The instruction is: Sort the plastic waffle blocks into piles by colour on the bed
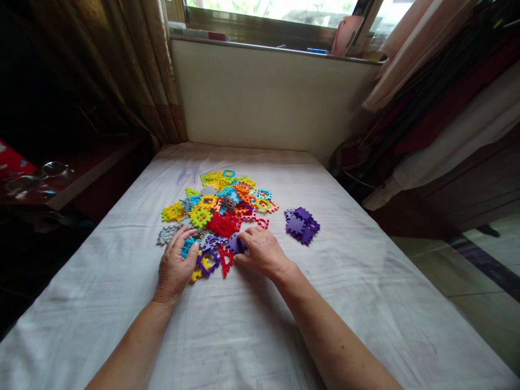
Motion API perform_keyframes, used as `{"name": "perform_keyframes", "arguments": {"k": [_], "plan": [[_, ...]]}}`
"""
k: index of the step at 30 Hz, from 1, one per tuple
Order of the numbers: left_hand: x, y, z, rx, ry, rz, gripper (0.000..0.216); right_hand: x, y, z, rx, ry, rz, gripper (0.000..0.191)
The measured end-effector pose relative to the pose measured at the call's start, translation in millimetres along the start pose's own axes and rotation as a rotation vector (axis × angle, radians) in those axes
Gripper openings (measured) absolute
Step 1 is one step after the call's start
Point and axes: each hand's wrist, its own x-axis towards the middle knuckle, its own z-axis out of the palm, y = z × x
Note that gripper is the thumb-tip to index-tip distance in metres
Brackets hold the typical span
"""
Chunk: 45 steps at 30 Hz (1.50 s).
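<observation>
In the head view, a heap of coloured plastic pieces (208,202) with notched edges lies on a white sheet (244,336), a little left of the middle. The left hand (174,266) rests at the heap's near left side; its grip is spread, fingers and thumb apart, with a blue piece (188,248) showing between them. A grey piece (166,235) lies just beyond those fingers, to the left.

The right hand (262,250) is at the heap's near right side, its grip closed on a purple piece (234,244) — thumb on the near side, fingers on the far side. The fingers cover part of it, so whether it is lifted is hard to say.

Between the hands, at the near edge of the heap, lie a red arched piece (226,261) and a purple frame (214,266), with a yellow piece (196,275) at its near left. Farther in come solid red pieces (223,223), then orange, yellow, green and blue ones toward the far side. To the right, well apart from the heap, a small purple cluster (303,225) lies on the sheet, its pieces overlapping.

Beyond the sheet stands a pale panel (264,97) below a window (276,7); a curtain (142,70) hangs at the far left — and clothes (459,141) at the right.
</observation>
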Motion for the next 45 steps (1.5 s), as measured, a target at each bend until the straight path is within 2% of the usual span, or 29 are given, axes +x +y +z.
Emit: {"name": "perform_keyframes", "arguments": {"k": [16,20,25,31,33,35,39,42,45], "plan": [[-1.2,1.2,0.9,0.007,0.009,-0.001,0.035,1.0,7.8,-2.5,-0.003,-0.011,0.037,0.033],[-1.6,2.0,1.2,0.007,0.012,-0.004,0.036,-3.8,27.4,-10.9,0.048,0.044,0.048,0.033],[-2.4,5.7,-0.8,0.059,-0.018,0.044,0.036,-11.6,60.4,-18.7,0.093,0.139,0.184,0.034],[-5.7,7.2,0.3,0.206,-0.053,0.164,0.034,-7.0,59.9,-17.3,0.321,0.153,0.189,0.038],[-7.9,8.5,1.4,0.258,-0.074,0.197,0.032,-7.6,66.8,-22.1,0.288,0.224,0.289,0.037],[-9.9,10.2,2.1,0.286,-0.104,0.223,0.03,-13.2,83.8,-29.5,0.236,0.269,0.453,0.037],[-12.0,11.3,3.0,0.306,-0.118,0.233,0.028,-37.6,134.1,-40.8,0.238,0.237,0.752,0.036],[-12.0,9.1,3.7,0.309,-0.118,0.241,0.027,-55.8,164.8,-39.6,0.255,0.209,0.864,0.034],[-11.6,7.0,3.9,0.314,-0.134,0.239,0.026,-65.2,181.1,-32.2,0.304,0.123,0.883,0.039]]}}
